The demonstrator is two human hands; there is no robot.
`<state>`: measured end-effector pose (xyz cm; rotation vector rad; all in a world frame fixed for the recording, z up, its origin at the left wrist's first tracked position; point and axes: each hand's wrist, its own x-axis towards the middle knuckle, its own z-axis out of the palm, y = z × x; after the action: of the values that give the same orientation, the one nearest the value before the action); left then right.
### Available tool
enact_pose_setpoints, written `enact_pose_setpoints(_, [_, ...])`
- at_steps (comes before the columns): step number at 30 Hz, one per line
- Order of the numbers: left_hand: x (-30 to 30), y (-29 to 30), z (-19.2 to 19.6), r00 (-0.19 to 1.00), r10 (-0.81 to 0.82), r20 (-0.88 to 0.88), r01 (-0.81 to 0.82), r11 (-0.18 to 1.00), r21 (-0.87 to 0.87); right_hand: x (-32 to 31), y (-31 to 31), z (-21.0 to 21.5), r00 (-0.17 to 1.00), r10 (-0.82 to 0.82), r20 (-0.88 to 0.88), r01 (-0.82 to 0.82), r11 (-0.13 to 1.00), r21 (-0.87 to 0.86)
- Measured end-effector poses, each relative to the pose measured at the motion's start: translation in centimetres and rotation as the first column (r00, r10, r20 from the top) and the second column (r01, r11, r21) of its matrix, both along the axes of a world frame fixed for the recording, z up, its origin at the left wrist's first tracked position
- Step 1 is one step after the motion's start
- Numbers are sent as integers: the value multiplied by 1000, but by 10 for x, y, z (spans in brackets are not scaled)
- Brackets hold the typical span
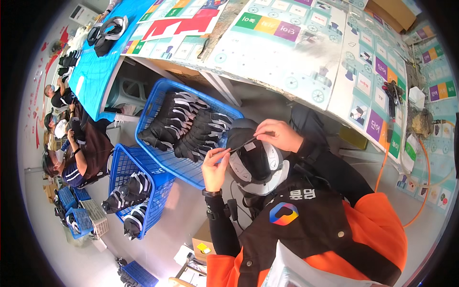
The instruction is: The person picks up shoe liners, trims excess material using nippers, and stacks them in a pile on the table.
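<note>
In my lap rests a black-and-white cap (pixel 256 160) with a rounded dark end at the top and pale panels down its sides. A narrow dark strip runs across it between my two hands. My left hand (pixel 215 165) pinches the strip's left end between thumb and fingers. At the other end, the fingertips of my right hand (pixel 279 135) are closed on the strip. Another pale curved piece (pixel 267 181) shows at the cap's lower side; whether it belongs to the same cap I cannot tell.
Close at the left, a blue basket (pixel 193 178) holds rows of nested black-and-white caps (pixel 179 119). A second blue basket (pixel 160 203) stands tilted beside it. Ahead is a table with a printed covering (pixel 267 57). An orange cable (pixel 423 182) hangs at right. People sit at far left.
</note>
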<state>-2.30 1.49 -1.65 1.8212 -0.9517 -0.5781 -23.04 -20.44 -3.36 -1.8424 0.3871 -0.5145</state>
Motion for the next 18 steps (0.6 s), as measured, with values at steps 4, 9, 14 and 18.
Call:
enact_pose_setpoints(4, [1,-9,-13,996,75,38,-76,996,46,6,0,1,976,-113,-183,111,994,-22])
enact_pose_setpoints(9, [24,3,-40,588,-66,-806,31,998,-59,30,2,-24,965,-85,-248,113,988,101])
enact_pose_setpoints(14, [22,-17,-8,243,-261,-934,138,963,-233,22,-16,-27,988,108,-112,-9,760,650])
enact_pose_setpoints(18, [26,-21,5,264,-90,-960,57,995,-78,27,7,49,975,137,173,-76,945,-318])
